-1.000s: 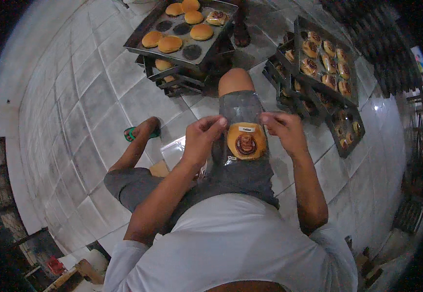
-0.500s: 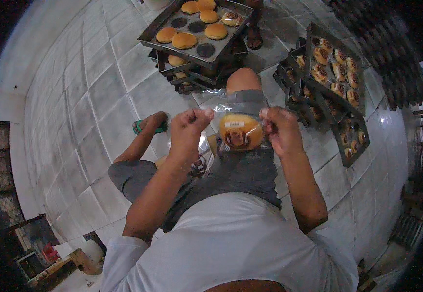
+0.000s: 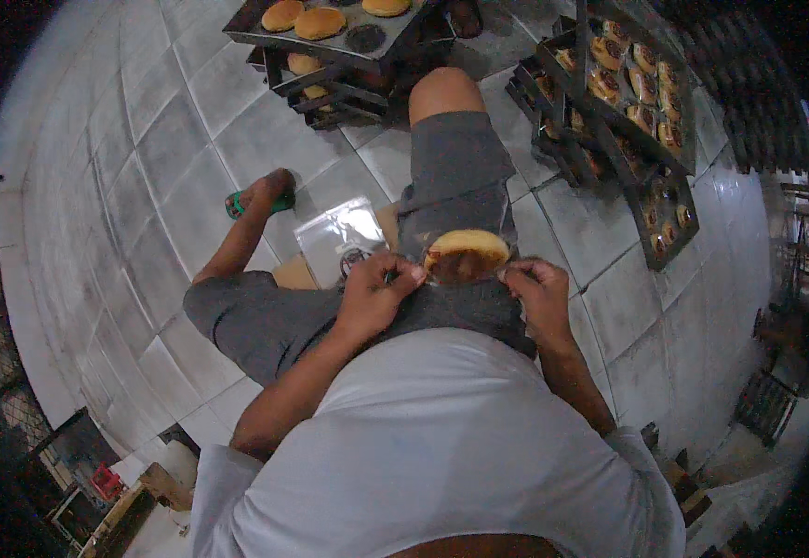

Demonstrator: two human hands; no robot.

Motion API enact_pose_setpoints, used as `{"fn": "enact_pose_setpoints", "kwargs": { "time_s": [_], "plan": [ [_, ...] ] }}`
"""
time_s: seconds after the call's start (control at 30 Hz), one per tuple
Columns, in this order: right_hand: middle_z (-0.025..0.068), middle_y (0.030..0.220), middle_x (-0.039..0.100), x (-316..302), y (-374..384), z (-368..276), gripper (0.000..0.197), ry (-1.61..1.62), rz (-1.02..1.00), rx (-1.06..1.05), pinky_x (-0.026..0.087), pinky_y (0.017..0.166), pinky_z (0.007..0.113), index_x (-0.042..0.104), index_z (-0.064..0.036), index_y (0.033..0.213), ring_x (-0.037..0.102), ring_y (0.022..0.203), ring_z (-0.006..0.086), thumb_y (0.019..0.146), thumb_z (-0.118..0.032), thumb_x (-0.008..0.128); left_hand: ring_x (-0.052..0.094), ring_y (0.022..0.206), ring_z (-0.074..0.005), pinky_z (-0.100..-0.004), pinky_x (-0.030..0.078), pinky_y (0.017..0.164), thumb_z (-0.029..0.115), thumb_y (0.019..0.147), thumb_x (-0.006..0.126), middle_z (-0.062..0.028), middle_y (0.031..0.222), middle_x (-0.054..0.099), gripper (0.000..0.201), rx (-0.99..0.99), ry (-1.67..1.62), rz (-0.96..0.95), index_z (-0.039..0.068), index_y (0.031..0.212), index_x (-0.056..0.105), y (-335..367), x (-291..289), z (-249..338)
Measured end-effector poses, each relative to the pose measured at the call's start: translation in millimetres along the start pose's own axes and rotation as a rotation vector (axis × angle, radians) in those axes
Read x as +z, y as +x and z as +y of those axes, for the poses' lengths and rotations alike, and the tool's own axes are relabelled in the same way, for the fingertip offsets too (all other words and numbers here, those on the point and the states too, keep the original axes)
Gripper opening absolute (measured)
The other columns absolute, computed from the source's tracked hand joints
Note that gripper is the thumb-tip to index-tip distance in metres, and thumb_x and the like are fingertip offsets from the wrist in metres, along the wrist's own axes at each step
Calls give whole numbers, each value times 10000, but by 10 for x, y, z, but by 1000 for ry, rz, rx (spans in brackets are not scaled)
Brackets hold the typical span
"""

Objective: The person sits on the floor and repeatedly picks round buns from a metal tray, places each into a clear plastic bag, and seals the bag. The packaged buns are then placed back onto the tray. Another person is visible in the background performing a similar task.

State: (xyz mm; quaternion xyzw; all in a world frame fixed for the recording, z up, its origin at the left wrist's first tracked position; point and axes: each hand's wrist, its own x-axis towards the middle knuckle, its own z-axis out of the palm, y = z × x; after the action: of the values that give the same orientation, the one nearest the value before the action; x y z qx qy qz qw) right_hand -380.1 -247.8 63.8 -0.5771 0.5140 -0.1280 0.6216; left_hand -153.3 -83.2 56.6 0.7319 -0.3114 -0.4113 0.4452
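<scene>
- Pinching clear bag [image 3: 465, 272] by its sides with left hand [image 3: 376, 296] and right hand [image 3: 541, 293], thumbs to fingers, almost closed.
- Holding bagged bun [image 3: 468, 244] between both, over gray shorts [image 3: 460, 158].
- Likely light, soft, easily crushed, slippery-wrapped; best gripped by bag edges.
- Showing dark brown patch [image 3: 463, 263], possibly printed label; too blurred to read.

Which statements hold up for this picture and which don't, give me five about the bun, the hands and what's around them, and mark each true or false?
1. The bagged bun is between the left hand and the right hand. True.
2. The shorts are red. False: they are grey.
3. Clear plastic packaging lies to the left of the bagged bun. True.
4. The sandal in view is blue. False: it is green.
5. The top tray of the right-hand stack has no buns in it. False: it holds several.
</scene>
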Motion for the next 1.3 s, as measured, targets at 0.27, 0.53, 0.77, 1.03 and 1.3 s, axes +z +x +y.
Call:
{"fn": "enact_pose_setpoints", "kwargs": {
  "time_s": [0.27,0.53,0.77,1.03,1.3],
  "plan": [
    [106,1191,721,106,94,-472,469,169,-242,-332,558,937,328,679,-12,1299,701,1031,195,900,-227,803,683,841,-302,-427,521,780,209,902,742,-198,939,691,217,149,165,46,20,1009,737,174,30,182],
    [164,1245,725,901,1486,-1977,526,-397,168,-1297,546,1003,396,655,-38,1324,692,1165,294,845,-159,836,691,1043,-381,-452,535,978,73,929,684,-159,1128,735,266,159,289,404,33,1191,701,-188,-590,-652],
    [159,1216,737,1694,2636,-2325,454,-893,-245,-1086,537,1009,450,726,-81,1269,697,1108,365,899,-334,792,646,1186,-347,-582,376,1175,152,856,716,-137,1202,731,248,258,1039,409,54,1082,737,-25,-505,-1040],
    [151,1075,757,2038,1449,-584,500,-773,-667,-947,556,947,415,760,-56,1174,720,1008,358,808,-383,854,636,1244,-327,-617,324,1211,184,798,710,-114,1144,737,281,400,1029,314,81,1058,722,-255,-578,-917],
    [141,939,753,1646,1090,-679,328,-758,-693,-901,561,790,402,751,-21,981,729,849,301,835,-306,822,657,1112,-352,-535,474,1049,176,820,760,-115,1055,707,176,282,699,270,81,942,676,-717,-625,-380]
  ]
}}
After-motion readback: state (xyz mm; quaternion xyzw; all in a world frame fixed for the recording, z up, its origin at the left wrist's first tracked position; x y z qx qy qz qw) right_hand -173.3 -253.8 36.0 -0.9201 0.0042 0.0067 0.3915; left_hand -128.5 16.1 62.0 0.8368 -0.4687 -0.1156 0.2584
